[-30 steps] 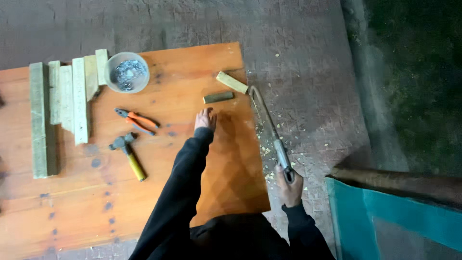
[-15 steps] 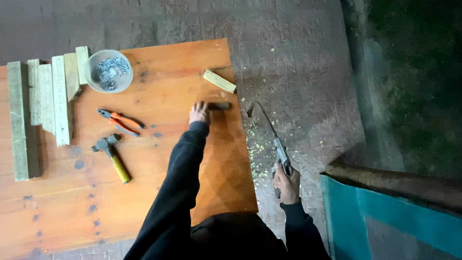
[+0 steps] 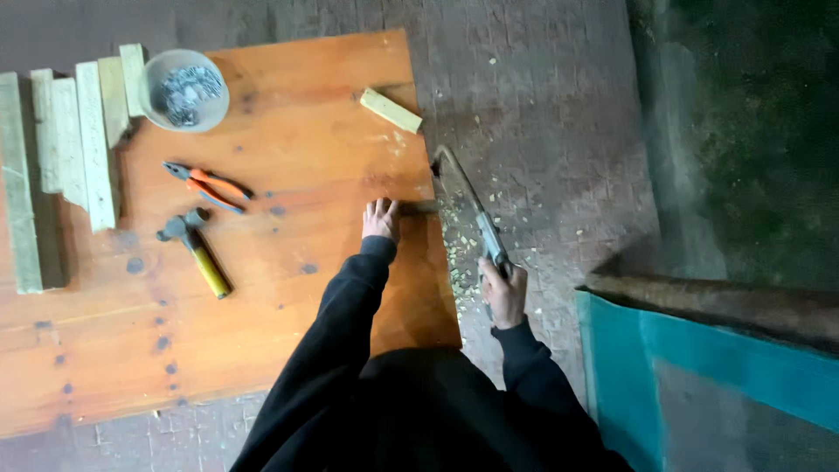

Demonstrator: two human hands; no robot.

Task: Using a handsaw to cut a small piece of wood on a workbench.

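Sawing step — left hand (image 3: pixel 381 218) presses flat on a wood strip (image 3: pixel 418 208); right hand (image 3: pixel 504 293) grips the hacksaw (image 3: pixel 468 205) — steady strokes needed.

**An improvised outdoor woodworking spot**

A makeshift carpentry work area is shown, set up on a paved brick floor (image 3: pixel 542 96). A worn orange wooden board (image 3: pixel 288 297) is used as a bench. On it are laid a hammer (image 3: pixel 194 249), orange-handled pliers (image 3: pixel 208 185), a bowl of nails (image 3: pixel 184 89) and cut wooden strips (image 3: pixel 74 140). Sawdust (image 3: pixel 459 249) is scattered beside the board's edge.
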